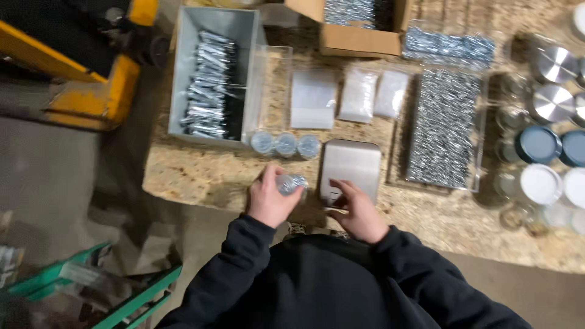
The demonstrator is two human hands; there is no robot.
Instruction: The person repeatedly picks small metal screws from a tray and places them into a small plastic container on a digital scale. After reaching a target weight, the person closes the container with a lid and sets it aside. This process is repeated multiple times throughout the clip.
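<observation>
While the person's dark sleeves fill the near edge of the view, both hands rest at the front of a speckled stone-patterned worktop [201, 176]. The left hand [271, 198] has its fingers wrapped around a small clear jar [291, 183] packed with shiny silver pieces — the jar sits in the grasp just left of a flat steel scale [350, 163]. The right hand [356, 210] lies at the scale's near edge, fingers bent and touching its front; whether they press anything I cannot tell through the blur.

Just beyond the left hand, three small filled jars [285, 144] stand in a row, touching one another, beside the scale's far left corner. Behind them lies a clear empty bag [313, 99], with two whitish filled bags [373, 93] to its right. Left of these, a grey bin [183, 79] holds a heap of silver foil-like packets, and a clear plastic box [274, 85] stands against its right wall.

Right of the scale, a clear tray [443, 125] is full of small glittering metal pieces. Further right stand glass jars and lids [542, 146] — silver, dark blue and white ones, close together.

At the far edge, an open cardboard box [359, 33] holds more of the silver pieces.
</observation>
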